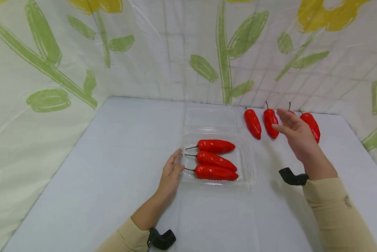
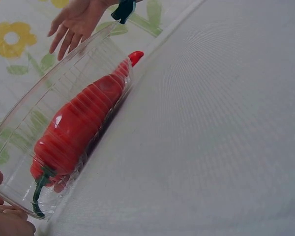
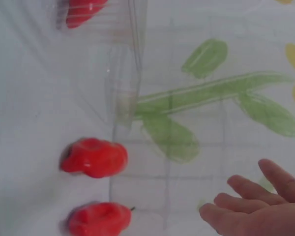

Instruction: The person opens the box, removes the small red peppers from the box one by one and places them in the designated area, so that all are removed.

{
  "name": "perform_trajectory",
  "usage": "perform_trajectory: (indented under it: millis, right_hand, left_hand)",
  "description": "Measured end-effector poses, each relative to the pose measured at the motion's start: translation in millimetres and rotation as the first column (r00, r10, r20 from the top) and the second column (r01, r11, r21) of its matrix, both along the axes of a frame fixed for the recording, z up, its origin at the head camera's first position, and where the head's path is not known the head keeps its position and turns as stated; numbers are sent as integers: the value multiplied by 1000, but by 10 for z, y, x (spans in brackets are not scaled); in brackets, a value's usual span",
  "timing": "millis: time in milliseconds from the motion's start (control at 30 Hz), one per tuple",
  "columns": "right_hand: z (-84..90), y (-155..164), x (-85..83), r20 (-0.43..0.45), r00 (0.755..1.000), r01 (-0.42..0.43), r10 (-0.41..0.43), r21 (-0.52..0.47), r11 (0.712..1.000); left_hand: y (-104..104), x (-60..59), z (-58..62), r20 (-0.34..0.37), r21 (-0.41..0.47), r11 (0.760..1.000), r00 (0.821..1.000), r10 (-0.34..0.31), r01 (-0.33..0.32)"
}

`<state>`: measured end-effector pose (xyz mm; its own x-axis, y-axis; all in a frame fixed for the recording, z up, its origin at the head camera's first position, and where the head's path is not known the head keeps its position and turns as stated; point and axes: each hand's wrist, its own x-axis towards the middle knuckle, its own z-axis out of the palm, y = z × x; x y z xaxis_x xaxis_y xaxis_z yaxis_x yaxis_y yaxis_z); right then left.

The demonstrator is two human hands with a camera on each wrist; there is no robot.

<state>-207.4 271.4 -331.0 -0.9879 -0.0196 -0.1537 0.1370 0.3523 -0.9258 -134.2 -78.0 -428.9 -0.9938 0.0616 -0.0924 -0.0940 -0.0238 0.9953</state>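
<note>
L hand [image 1: 171,171] touches clear tray [image 1: 246,164] w/ 3 peppers [image 1: 215,160] — R hand [image 1: 297,134] hovers over 4 loose ones [image 1: 253,123].

No readable text, label, brand or number shows anywhere.

A big table [image 1: 113,168] is sitting in the middle, and a plain white cloth is covering it. Walls of thin shiny sheet [image 1: 176,52] are standing around the back and both sides. Green stems and leaves [image 1: 223,63] and yellow flowers [image 1: 330,15] are showing on them. Soft light is falling evenly over everything.
</note>
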Motion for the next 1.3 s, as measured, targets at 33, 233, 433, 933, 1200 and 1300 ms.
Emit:
perform_trajectory:
  millis: [33,233,433,933,1200,1300]
  right_hand:
    - [5,-14,19,-4,1000,-14,14,5,1000]
    - [6,-76,126,-23,997,-77,76,-15,997]
    - [-25,-226,149,-19,986,-166,165,-43,985]
    - [-17,-785,145,40,902,-432,430,87,898]
    - [-53,-1110,184,89,797,-604,597,110,790]
    - [-20,-1186,190,95,787,-617,609,131,776]
  left_hand:
    - [-1,-1,-1,-3,0,1000,1000,-2,2]
    - [-5,-7,-5,2,3,1000,1000,-2,2]
    - [-2,-12,-4,-7,-1,1000,1000,-5,5]
    - [2,-21,-27,7,11,1000,1000,-9,9]
    - [-7,-16,-37,6,-1,1000,1000,-5,5]
    - [-8,-20,-38,5,-13,1000,1000,-9,9]
